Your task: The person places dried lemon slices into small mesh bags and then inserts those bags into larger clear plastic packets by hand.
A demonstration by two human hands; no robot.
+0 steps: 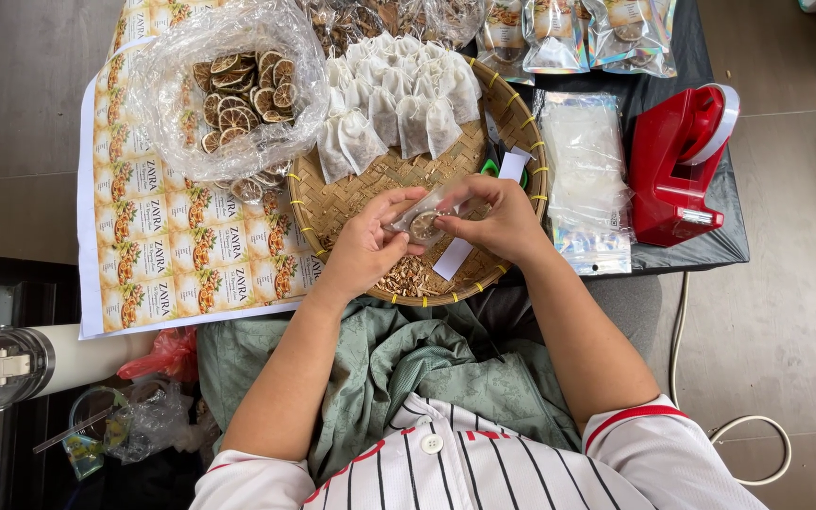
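Observation:
My left hand (367, 246) and my right hand (500, 219) meet over a round woven tray (521, 132). Together they hold a small clear pouch (424, 219) with a dried citrus slice showing inside it. The left fingers pinch its near side and the right fingers grip its far side. Beneath the hands, on the tray, lie a white paper strip (455, 255) and a heap of dried brown bits (411, 277). A pile of small white tea bags (399, 94) fills the far half of the tray.
A clear bag of dried citrus slices (238, 90) rests on a sheet of printed labels (172, 246) to the left. A stack of clear pouches (583, 170) and a red tape dispenser (677, 161) stand right. Filled pouches (578, 33) lie at the back.

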